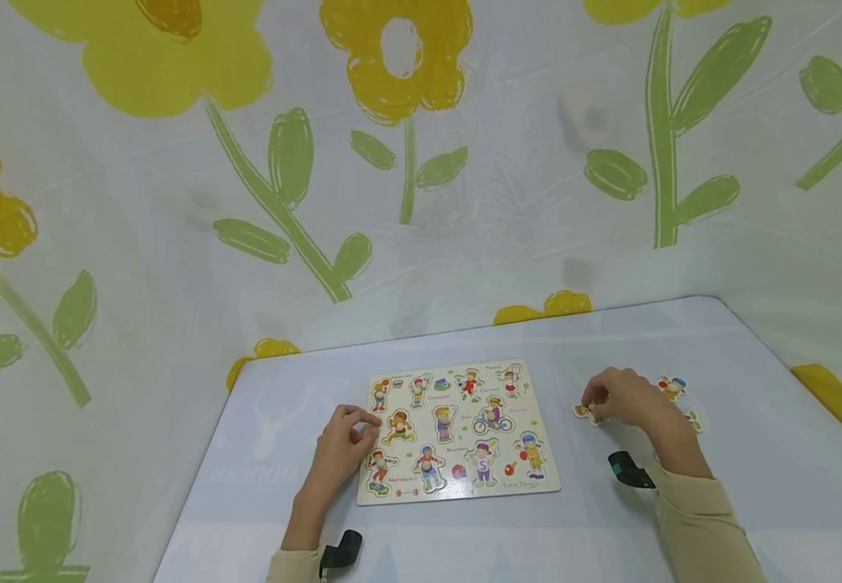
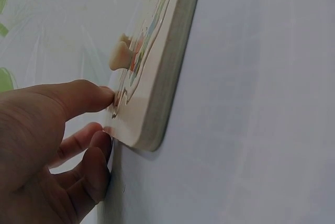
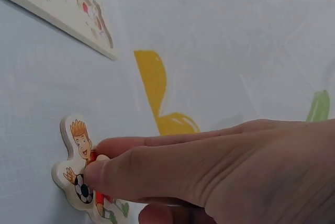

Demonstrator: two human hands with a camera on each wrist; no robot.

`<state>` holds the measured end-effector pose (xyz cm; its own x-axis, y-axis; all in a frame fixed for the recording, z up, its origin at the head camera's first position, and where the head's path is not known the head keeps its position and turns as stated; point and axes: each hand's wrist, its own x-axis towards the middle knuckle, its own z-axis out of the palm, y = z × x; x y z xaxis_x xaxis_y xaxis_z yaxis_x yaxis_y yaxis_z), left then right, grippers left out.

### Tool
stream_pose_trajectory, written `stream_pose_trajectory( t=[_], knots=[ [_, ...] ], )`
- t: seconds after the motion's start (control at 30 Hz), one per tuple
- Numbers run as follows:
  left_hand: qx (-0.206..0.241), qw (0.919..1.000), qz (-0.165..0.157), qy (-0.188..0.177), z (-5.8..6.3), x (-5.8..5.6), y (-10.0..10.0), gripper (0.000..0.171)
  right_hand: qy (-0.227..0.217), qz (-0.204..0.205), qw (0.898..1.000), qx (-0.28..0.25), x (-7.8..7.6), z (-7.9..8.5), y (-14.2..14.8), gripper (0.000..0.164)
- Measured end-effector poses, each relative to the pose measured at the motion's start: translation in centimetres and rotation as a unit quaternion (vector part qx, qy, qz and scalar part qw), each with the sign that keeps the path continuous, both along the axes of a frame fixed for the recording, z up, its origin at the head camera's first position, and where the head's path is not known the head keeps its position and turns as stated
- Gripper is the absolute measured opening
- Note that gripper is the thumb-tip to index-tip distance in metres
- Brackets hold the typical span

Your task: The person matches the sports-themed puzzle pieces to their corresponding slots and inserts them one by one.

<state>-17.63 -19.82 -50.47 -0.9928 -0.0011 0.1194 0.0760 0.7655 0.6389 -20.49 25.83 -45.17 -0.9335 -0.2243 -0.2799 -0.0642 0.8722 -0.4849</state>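
Observation:
A pale wooden puzzle board (image 1: pixel 549 470) with cartoon sports figures lies flat on the table. My left hand (image 1: pixel 342 445) rests at its left edge. In the left wrist view, the thumb (image 2: pixel 86 96) touches the board's face near a corner, while the other fingers bend loosely by the edge. Right of the board, my right hand (image 1: pixel 621 397) pinches a football-player puzzle piece (image 3: pixel 78 143) by its small knob. That piece shows an orange-haired boy with a ball; the fingers cover part of it. Whether it touches the table is unclear.
Beyond the right hand lie two more loose puzzle pieces (image 1: pixel 672 387), one partly hidden by the wrist. Several pieces with knobs sit in the board. A flower-printed cloth (image 1: pixel 479 267) hangs behind the table (image 1: pixel 282 502).

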Motion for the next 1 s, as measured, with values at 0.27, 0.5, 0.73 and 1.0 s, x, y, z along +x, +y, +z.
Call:
stream_pose_trajectory(
  t=[0.27,0.5,0.73,1.0],
  knots=[
    [-0.001,1.0,-0.001,0.01,-0.17,0.09,-0.08,0.008,0.007,-0.034,0.999,0.026,0.0,0.13,-0.16,0.016],
    [0.004,1.0,-0.001,-0.002,-0.12,0.02,-0.14,0.008,0.01,-0.042,0.999,0.022,0.07,0.4,-0.24,0.016],
    [0.003,1.0,-0.003,-0.005,0.12,0.06,-0.13,0.009,0.004,-0.036,0.999,0.007,0.23,0.26,-0.29,0.013],
    [0.004,1.0,-0.002,0.002,-0.05,0.04,-0.06,0.008,0.007,-0.028,1.0,0.006,0.42,0.3,-0.58,0.011]
  ],
)
